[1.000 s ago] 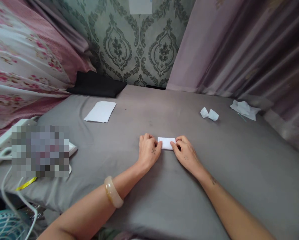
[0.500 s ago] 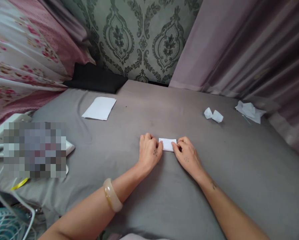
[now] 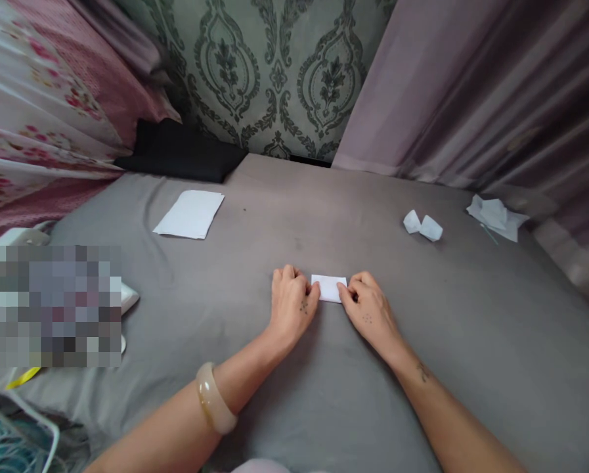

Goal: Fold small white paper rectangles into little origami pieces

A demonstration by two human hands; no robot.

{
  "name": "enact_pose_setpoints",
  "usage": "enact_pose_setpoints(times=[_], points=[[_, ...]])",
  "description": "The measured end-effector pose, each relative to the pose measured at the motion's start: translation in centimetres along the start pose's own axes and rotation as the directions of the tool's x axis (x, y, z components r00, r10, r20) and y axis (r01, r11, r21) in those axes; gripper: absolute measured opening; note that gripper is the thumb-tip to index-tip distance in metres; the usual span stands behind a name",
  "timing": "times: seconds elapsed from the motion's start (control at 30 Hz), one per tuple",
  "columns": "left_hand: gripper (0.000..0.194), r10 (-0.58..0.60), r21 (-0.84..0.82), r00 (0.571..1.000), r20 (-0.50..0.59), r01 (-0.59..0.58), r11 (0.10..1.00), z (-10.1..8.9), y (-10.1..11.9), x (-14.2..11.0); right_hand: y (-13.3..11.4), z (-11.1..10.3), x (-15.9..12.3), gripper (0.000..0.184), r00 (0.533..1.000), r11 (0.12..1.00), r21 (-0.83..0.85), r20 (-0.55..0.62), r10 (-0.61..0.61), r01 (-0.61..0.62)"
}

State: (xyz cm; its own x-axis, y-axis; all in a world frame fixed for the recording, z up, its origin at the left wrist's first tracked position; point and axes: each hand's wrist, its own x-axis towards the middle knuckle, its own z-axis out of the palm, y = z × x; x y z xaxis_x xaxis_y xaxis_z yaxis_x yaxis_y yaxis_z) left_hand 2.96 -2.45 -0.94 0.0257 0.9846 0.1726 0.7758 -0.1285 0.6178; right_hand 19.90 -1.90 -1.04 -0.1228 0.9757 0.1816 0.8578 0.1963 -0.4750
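Note:
A small folded piece of white paper lies between my hands, low over the grey sheet. My left hand pinches its left end, the thumb on top and the other fingers curled. At the opposite end my right hand grips it between thumb and bent forefinger. The fingertips beneath the paper are hidden. A pale bangle circles my left forearm.
A stack of white paper sheets lies at the far left. Two folded white paper pieces sit to the right, with crumpled paper beyond them. Black cloth rests by the wall. A blurred-out patch covers something at left.
The view has shifted slightly. Both hands keep their hold on the folded paper, which looks almost the same; nothing has been let go.

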Motion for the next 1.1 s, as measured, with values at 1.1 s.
enact_pose_setpoints(times=[1.1], points=[[0.021, 0.404, 0.028, 0.898, 0.174, -0.414, 0.91, -0.6, -1.8, 2.4, -1.3, -0.4, -0.3, 0.025, 0.937, 0.93, -0.13, 0.104, -0.332, 0.344]])
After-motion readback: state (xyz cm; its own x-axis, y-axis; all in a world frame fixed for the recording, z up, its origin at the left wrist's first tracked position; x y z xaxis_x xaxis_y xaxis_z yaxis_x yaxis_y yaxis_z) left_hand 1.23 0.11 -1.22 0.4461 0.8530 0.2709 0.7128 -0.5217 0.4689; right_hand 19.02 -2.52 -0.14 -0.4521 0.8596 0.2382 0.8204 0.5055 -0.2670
